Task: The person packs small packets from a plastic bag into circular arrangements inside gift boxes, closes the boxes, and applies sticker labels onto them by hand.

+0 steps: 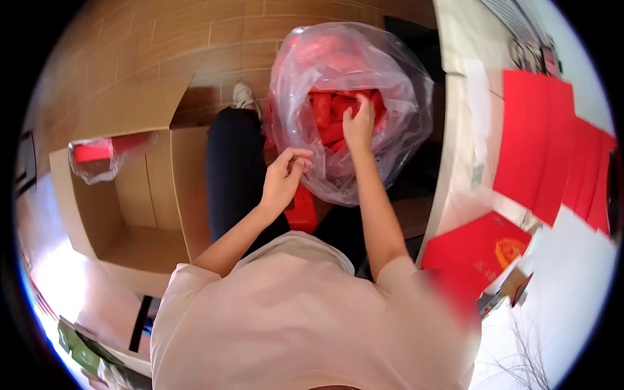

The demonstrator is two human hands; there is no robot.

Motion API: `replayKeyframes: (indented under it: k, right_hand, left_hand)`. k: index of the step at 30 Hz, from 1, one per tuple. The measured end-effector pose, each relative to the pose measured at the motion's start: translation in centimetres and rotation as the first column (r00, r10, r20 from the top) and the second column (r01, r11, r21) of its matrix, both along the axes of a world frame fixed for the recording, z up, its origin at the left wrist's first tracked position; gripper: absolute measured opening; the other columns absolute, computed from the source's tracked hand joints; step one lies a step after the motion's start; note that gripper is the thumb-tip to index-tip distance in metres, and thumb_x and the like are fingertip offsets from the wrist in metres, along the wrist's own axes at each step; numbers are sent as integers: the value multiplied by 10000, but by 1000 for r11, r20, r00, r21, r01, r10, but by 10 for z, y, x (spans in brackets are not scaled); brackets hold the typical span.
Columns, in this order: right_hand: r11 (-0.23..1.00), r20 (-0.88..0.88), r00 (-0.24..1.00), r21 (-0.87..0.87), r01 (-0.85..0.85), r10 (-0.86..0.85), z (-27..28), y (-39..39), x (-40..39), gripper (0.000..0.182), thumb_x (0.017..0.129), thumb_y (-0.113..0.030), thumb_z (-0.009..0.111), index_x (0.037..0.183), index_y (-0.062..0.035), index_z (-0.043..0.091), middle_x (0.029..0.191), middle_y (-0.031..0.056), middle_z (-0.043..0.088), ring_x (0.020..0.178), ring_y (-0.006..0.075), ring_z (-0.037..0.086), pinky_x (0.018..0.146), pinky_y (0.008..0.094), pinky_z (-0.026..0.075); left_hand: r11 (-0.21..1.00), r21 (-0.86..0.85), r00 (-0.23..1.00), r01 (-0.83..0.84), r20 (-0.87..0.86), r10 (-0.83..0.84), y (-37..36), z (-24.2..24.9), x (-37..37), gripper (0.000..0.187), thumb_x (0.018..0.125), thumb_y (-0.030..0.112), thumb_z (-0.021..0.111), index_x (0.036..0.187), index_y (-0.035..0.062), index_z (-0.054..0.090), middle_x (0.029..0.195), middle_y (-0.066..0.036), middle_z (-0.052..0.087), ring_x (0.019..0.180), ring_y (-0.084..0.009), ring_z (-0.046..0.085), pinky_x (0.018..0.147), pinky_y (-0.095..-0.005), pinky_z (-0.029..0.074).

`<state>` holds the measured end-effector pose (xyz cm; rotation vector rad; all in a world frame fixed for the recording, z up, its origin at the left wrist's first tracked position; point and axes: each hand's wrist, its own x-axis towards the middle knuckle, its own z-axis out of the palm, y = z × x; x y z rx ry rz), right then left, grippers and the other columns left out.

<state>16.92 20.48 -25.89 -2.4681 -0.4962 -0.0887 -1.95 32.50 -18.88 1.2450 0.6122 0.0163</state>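
Note:
A big clear plastic bag (402, 97) stands open in front of me, with many red pieces (323, 109) inside. My right hand (359, 125) reaches into its mouth. The thumb and index finger are apart over the red pieces, and nothing shows between them. At the bag's near left rim is my left hand (283, 182), its fingers loosely bent and apart, with nothing visible in it. Whether it touches the plastic is hard to tell. Below the bag, between my legs, a red item (301, 209) shows.
An open cardboard box (190, 188) stands on my left, with a plastic-wrapped red item (93, 151) at its far rim. On the right, a table (452, 123) bears red sheets (532, 140) and a red printed piece (478, 246). My leg (235, 169) lies between box and bag.

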Motion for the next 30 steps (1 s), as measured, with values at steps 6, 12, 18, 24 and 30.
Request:
replayKeyframes:
  k: [6, 12, 18, 24, 30]
  right_hand:
    - [952, 319, 929, -293, -92, 189, -71, 36, 118, 672, 724, -281, 696, 1266, 35, 455, 1234, 275, 490, 1088, 452, 493, 956, 495, 399]
    - [796, 40, 928, -529, -295, 371, -80, 34, 167, 668, 722, -300, 690, 1261, 32, 475, 1228, 272, 504, 1091, 443, 503, 952, 494, 404]
    - [718, -54, 910, -596, -359, 410, -103, 23, 180, 660, 720, -314, 685, 1255, 24, 498, 1220, 267, 520, 1096, 432, 513, 947, 494, 410]
    - [818, 45, 923, -479, -317, 383, -110, -13, 117, 572, 718, -144, 699, 1248, -19, 524, 1160, 268, 556, 1084, 420, 534, 942, 485, 429]
    - [980, -787, 616, 102, 172, -27, -58, -33, -47, 642, 702, -66, 700, 1296, -8, 461, 1191, 173, 593, 1133, 300, 560, 949, 361, 440]
  left_hand:
    - [997, -31, 998, 69, 2, -69, 6, -21, 40, 182, 931, 15, 486, 1066, 14, 608, 856, -54, 626, 803, -105, 590, 727, -240, 470]
    - [982, -173, 997, 74, -5, -76, 10, -39, 60, 172, 929, 12, 487, 1050, 15, 610, 853, -54, 625, 801, -111, 595, 721, -241, 473]
    - [981, -179, 988, 73, -121, -96, 9, -53, 56, 178, 943, 21, 466, 1055, 8, 604, 847, -50, 625, 799, -107, 594, 720, -235, 470]
    - [953, -299, 997, -47, -65, 28, 5, -70, 60, 208, 921, -11, 450, 1077, 9, 585, 854, -52, 616, 770, -113, 576, 731, -244, 474]
    - [944, -265, 977, -197, -129, 168, 0, -79, 58, 313, 907, 83, 544, 1211, 29, 492, 1019, -63, 596, 846, -111, 568, 754, -242, 469]
